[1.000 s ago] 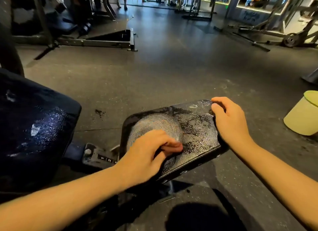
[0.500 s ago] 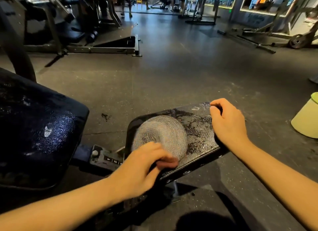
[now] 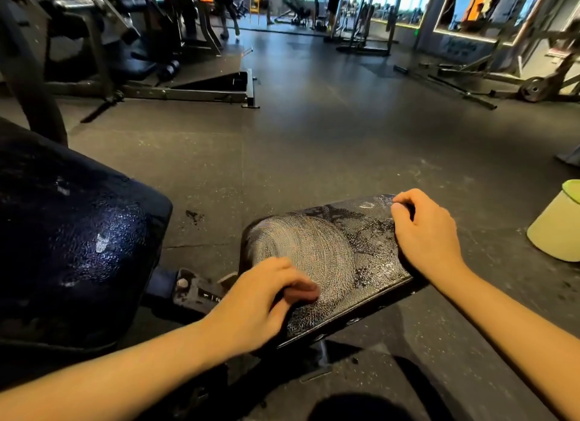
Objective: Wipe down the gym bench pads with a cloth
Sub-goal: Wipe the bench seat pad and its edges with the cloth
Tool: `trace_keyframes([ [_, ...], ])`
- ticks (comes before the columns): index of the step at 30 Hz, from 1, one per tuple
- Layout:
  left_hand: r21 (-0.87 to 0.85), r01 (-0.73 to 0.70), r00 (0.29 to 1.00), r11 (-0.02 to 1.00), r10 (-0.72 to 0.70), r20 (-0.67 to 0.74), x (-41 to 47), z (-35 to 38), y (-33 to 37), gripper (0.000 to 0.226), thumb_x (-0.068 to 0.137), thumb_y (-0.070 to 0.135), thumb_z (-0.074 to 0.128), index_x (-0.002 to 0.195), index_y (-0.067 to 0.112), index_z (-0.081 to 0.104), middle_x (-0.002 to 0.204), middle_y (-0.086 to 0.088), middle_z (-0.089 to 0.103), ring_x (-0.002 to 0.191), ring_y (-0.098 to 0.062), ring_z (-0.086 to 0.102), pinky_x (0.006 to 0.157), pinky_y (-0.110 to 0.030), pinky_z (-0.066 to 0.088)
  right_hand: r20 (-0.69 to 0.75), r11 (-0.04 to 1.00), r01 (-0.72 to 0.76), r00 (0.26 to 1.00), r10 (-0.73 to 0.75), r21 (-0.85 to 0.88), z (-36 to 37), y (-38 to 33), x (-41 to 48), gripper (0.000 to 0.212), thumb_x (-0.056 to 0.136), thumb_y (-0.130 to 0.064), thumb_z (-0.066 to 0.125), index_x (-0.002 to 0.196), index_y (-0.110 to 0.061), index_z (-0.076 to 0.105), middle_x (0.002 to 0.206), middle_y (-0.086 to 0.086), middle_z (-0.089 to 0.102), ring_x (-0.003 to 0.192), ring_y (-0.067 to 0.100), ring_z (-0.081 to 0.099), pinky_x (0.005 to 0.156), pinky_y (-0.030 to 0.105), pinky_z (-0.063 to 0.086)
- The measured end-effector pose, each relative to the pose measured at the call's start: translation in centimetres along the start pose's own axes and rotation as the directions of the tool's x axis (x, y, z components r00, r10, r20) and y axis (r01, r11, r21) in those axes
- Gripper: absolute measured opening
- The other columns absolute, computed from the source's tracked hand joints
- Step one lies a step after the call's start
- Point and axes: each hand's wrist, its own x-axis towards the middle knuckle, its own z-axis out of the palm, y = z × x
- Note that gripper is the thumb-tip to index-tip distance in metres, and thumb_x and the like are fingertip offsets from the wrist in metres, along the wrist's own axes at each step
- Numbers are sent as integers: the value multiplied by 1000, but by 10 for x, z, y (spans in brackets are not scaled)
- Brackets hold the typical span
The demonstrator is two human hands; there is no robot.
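The small black seat pad (image 3: 367, 232) lies in front of me, its skin cracked and wet, with a pale round swirl of smeared streaks on its left half. My left hand (image 3: 260, 301) rests on the pad's near left corner with fingers curled under and thumb across; no cloth shows in it. My right hand (image 3: 423, 232) grips the pad's far right edge, fingers hooked over it. The large dark back pad (image 3: 78, 241) rises at the left, glistening with droplets.
A pale green bucket (image 3: 555, 226) stands on the floor at the right. A numbered metal adjuster bracket (image 3: 201, 292) joins the two pads. Machine frames (image 3: 188, 91) stand at the back left and racks (image 3: 533, 85) at the back right. People are in the far background.
My left hand has slid back toward me along the seat pad, uncovering more of the swirl. My right hand has kept its hold on the far edge. The view has tilted up.
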Motion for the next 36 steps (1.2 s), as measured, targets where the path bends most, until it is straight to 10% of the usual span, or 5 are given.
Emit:
trace_keyframes([
  [7,191,527,840,828,-473,-266,77,-24,-80,26,85,5,62,103,20,75,108,-6,74,106,-34,66,88,-41,51,-5,1000,-1,1000,1,11,-1,2,1,16,101,-19,48,101,-16,63,79,-5,65,70,10,57,65,35,37],
  [15,80,31,993,996,-40,109,-37,-18,-1,29,86,10,68,109,28,70,101,14,65,98,-7,60,88,-20,46,8,1000,-12,1000,12,-16,0,0,0,16,100,-22,48,100,-15,63,83,-1,64,73,23,56,67,34,33],
  [22,102,567,802,817,-520,-293,64,-21,-74,22,91,7,63,103,20,77,108,-5,76,106,-31,67,85,-37,50,-2,1000,-18,1000,18,-6,-2,-1,-1,15,100,-20,49,103,-15,64,83,-3,65,70,12,55,67,33,33],
  [29,82,134,987,988,-141,81,-36,-13,10,33,81,6,69,103,29,72,96,15,65,96,-5,61,85,-18,45,-10,1000,-14,1000,14,7,-2,-1,0,15,100,-23,48,98,-17,62,76,-9,63,68,5,55,62,32,34],
  [36,115,531,839,840,-502,-207,48,-21,-63,31,85,1,60,103,22,75,108,0,75,108,-27,66,89,-34,50,6,999,20,1000,-20,-46,-2,-1,-2,15,101,-23,48,98,-16,61,78,-2,64,68,16,57,63,36,42],
])
